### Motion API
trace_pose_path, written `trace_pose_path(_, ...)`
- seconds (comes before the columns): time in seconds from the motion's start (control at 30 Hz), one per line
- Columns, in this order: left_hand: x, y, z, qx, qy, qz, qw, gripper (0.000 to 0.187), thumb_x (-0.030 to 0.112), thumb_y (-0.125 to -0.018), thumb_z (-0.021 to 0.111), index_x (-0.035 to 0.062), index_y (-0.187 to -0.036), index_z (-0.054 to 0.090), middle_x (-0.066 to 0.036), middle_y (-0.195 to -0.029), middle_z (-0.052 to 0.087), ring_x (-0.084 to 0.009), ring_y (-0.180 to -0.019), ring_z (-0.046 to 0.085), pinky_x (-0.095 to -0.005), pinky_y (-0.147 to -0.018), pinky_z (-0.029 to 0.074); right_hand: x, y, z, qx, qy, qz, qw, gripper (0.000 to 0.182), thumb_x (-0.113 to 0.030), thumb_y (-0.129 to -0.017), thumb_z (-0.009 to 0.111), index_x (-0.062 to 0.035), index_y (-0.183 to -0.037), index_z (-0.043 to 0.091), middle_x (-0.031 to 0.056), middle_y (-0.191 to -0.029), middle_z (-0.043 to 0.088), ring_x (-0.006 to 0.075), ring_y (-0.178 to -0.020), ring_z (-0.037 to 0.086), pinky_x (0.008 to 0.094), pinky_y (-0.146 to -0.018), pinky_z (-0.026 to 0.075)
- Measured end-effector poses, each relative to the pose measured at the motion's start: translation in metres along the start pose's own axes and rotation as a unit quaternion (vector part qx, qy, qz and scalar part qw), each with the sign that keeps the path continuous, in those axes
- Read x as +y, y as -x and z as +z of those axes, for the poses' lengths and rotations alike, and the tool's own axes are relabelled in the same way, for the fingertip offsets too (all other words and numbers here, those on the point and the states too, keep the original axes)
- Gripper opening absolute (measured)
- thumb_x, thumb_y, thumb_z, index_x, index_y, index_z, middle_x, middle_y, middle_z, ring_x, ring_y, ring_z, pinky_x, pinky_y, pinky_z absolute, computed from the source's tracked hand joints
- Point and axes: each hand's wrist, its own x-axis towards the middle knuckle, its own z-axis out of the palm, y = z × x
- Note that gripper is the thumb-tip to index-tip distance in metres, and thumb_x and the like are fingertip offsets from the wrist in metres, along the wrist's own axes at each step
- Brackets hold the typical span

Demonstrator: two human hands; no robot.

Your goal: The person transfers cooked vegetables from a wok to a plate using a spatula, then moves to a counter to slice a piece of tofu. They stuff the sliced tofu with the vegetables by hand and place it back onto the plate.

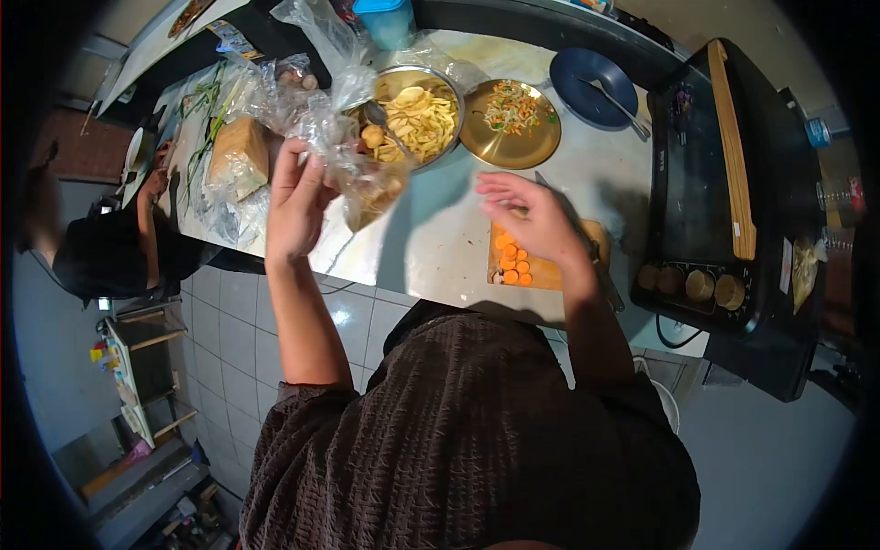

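My left hand [301, 197] grips a clear plastic bag [353, 170] by its gathered top, raised over the counter. Something brownish shows in the bag's lower end, too blurred to name. Above the cutting board [545, 275], my right hand [532, 213] hovers with fingers extended and holds nothing. Orange carrot slices [513, 261] lie on the board, and a knife [573, 215] rests along its far side, partly covered by my hand. Behind the bag stands a metal bowl [456, 87] of pale cut strips, with a spoon in it. A gold plate [481, 137] beside it carries shredded vegetables.
A black toaster oven [697, 183] takes up the right end of the counter. At the back sits a dark blue plate [587, 78] with cutlery, and a blue-lidded tub [387, 27]. Wrapped bread [240, 156] lies left. Another person [110, 247] is at the far left.
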Motion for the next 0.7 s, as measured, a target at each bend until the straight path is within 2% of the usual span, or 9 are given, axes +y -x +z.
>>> trace_pose_path(0.17,-0.016,-0.009,0.07,-0.025,0.198,-0.055,0.978,0.032,0.019,-0.099,0.036,0.0105,-0.13,0.032,-0.025,-0.125,0.048,-0.0424,-0.109,0.054,-0.0511,-0.087,0.051,0.013,0.001,0.035,-0.004,-0.168,-0.06,0.984,0.062,-0.021,-0.086,0.065,-0.0078,-0.139,0.033,0.0097,-0.129,0.049,0.0156,-0.111,0.051,0.0309,-0.09,0.044)
trace_pose_path(0.23,-0.027,-0.014,0.087,0.011,0.232,-0.073,0.97,0.023,0.018,-0.099,0.037,0.0103,-0.121,0.038,-0.023,-0.124,0.05,-0.0396,-0.105,0.058,-0.0431,-0.082,0.055,0.023,0.005,0.034,0.003,-0.232,-0.083,0.969,0.063,-0.022,-0.089,0.062,-0.0071,-0.14,0.029,0.0086,-0.131,0.046,0.0155,-0.114,0.049,0.0304,-0.091,0.042)
trace_pose_path(0.3,-0.043,-0.021,0.082,0.048,0.173,-0.077,0.981,0.027,0.02,-0.098,0.037,0.0087,-0.123,0.039,-0.021,-0.126,0.05,-0.037,-0.105,0.058,-0.043,-0.083,0.053,0.029,0.011,0.024,-0.008,-0.3,-0.011,0.954,0.049,-0.02,-0.095,0.053,-0.0033,-0.137,0.033,0.0048,-0.125,0.049,0.0139,-0.113,0.049,0.0295,-0.094,0.041)
trace_pose_path(0.33,-0.047,-0.02,0.075,0.046,0.173,-0.079,0.981,0.027,0.02,-0.098,0.037,0.0087,-0.123,0.039,-0.021,-0.126,0.05,-0.037,-0.105,0.058,-0.043,-0.083,0.053,0.018,0.017,0.019,0.042,-0.264,0.013,0.964,0.036,-0.018,-0.098,0.044,-0.0005,-0.129,0.042,0.0041,-0.118,0.053,0.011,-0.108,0.05,0.0271,-0.091,0.041)
trace_pose_path(0.5,-0.066,-0.008,0.064,-0.027,0.302,-0.13,0.944,0.04,0.027,-0.093,0.037,0.0039,-0.125,0.041,-0.019,-0.127,0.049,-0.038,-0.109,0.055,-0.0517,-0.091,0.046,0.028,0.024,-0.007,0.161,-0.165,-0.012,0.973,0.03,-0.021,-0.099,0.043,0.0031,-0.111,0.055,0.0014,-0.098,0.059,0.0062,-0.09,0.049,0.0241,-0.081,0.042)
trace_pose_path(0.57,-0.067,-0.006,0.072,-0.029,0.294,-0.141,0.945,0.04,0.03,-0.094,0.04,0.0051,-0.126,0.041,-0.019,-0.125,0.05,-0.0365,-0.11,0.055,-0.0489,-0.088,0.048,0.027,0.027,-0.021,0.166,-0.124,0.045,0.977,0.031,-0.022,-0.099,0.043,0.0034,-0.109,0.056,-0.0004,-0.093,0.058,0.0063,-0.086,0.049,0.0236,-0.079,0.042)
trace_pose_path(0.63,-0.073,-0.003,0.079,0.035,0.143,-0.17,0.974,0.04,0.031,-0.095,0.045,0.0058,-0.126,0.041,-0.017,-0.123,0.052,-0.0339,-0.108,0.056,-0.0453,-0.086,0.05,0.026,0.027,-0.027,0.176,-0.115,0.039,0.977,0.031,-0.023,-0.099,0.042,0.0024,-0.107,0.058,-0.001,-0.091,0.059,0.0057,-0.084,0.05,0.0229,-0.078,0.042)
trace_pose_path(0.67,-0.086,-0.003,0.076,0.003,0.056,-0.121,0.991,0.052,0.043,-0.094,0.046,0.0055,-0.128,0.038,-0.018,-0.125,0.05,-0.0366,-0.11,0.055,-0.0479,-0.09,0.048,0.023,0.027,-0.032,0.174,-0.133,0.048,0.974,0.031,-0.023,-0.099,0.042,0.0018,-0.106,0.058,-0.001,-0.091,0.059,0.0052,-0.084,0.049,0.0225,-0.078,0.042)
trace_pose_path(0.7,-0.087,-0.003,0.076,0.005,0.059,-0.12,0.991,0.052,0.043,-0.094,0.046,0.0055,-0.128,0.038,-0.018,-0.125,0.05,-0.0366,-0.11,0.055,-0.0479,-0.09,0.048,0.021,0.028,-0.037,0.172,-0.151,0.057,0.972,0.03,-0.023,-0.1,0.041,0.0012,-0.106,0.058,-0.001,-0.091,0.059,0.0047,-0.084,0.049,0.0221,-0.077,0.042)
